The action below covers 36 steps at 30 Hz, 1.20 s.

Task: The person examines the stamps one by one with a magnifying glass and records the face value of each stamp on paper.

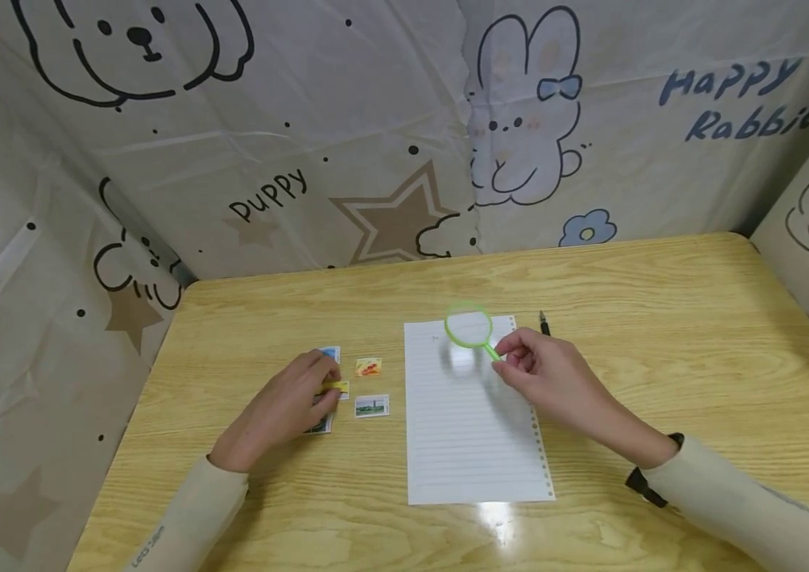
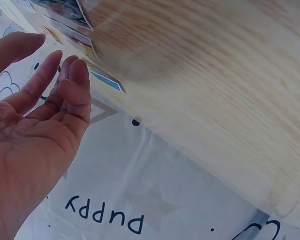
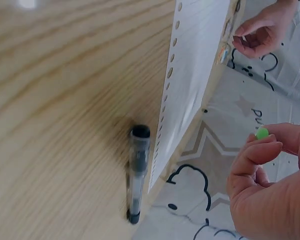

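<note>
In the head view my right hand (image 1: 543,373) pinches the handle of a small green-rimmed magnifying glass (image 1: 469,328), whose lens is over the upper part of a lined sheet of paper (image 1: 472,445). The right wrist view shows only the green handle end (image 3: 262,133) between thumb and fingers. My left hand (image 1: 283,405) hovers low over several stamps at the left, its fingers loosely bent and the thumb apart, as the left wrist view shows. It partly hides a yellow stamp (image 1: 342,389) and a blue stamp (image 1: 334,353). Beside it lie a red-and-yellow stamp (image 1: 369,367) and a green landscape stamp (image 1: 372,406).
A black-capped pen (image 3: 137,175) with a clear barrel lies right of the paper, partly behind my right hand in the head view. The wood-grain table (image 1: 676,334) meets a printed cloth (image 1: 376,95) at the back and sides.
</note>
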Each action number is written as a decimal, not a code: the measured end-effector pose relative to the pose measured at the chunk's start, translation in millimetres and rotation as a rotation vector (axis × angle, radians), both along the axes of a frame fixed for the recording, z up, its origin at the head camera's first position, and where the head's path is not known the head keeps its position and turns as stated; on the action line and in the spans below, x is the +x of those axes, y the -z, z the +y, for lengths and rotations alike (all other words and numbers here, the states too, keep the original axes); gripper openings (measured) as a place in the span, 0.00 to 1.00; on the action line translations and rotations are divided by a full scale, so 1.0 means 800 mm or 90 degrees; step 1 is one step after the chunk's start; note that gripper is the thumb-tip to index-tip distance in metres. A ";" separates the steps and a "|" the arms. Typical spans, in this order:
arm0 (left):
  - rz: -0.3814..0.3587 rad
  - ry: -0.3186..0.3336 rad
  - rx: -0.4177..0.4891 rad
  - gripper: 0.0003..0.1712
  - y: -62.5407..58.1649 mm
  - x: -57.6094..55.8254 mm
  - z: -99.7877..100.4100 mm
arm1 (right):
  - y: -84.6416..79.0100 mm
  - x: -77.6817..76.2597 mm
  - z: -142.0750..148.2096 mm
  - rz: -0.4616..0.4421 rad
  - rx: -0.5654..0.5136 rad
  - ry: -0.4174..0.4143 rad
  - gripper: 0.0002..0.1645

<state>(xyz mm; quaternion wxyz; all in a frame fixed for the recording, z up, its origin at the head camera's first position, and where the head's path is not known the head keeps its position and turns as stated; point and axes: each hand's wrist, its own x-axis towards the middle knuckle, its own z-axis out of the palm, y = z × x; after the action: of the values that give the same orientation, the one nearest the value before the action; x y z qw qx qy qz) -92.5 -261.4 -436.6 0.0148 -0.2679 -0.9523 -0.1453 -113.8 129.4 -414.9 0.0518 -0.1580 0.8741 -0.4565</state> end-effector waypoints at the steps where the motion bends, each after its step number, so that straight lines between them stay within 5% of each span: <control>1: 0.003 0.001 0.000 0.10 0.000 0.000 0.001 | 0.000 0.000 0.003 0.000 0.000 0.007 0.09; 15: 0.013 0.006 0.025 0.19 0.003 0.001 0.011 | 0.001 0.009 0.030 -0.022 -0.011 0.046 0.11; 27: -0.029 0.028 0.029 0.48 0.005 0.005 0.025 | 0.002 0.014 0.050 -0.017 0.007 0.076 0.11; 36: -0.052 0.067 0.012 0.55 0.008 0.010 0.038 | 0.009 0.017 0.075 -0.017 0.031 0.104 0.13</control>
<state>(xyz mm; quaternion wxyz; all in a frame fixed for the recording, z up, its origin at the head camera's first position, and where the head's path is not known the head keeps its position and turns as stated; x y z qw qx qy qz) -84.3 -230.7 -443.2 -0.0296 -0.3115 -0.9352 -0.1655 -100.2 189.4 -421.8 0.0296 -0.0790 0.8941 -0.4399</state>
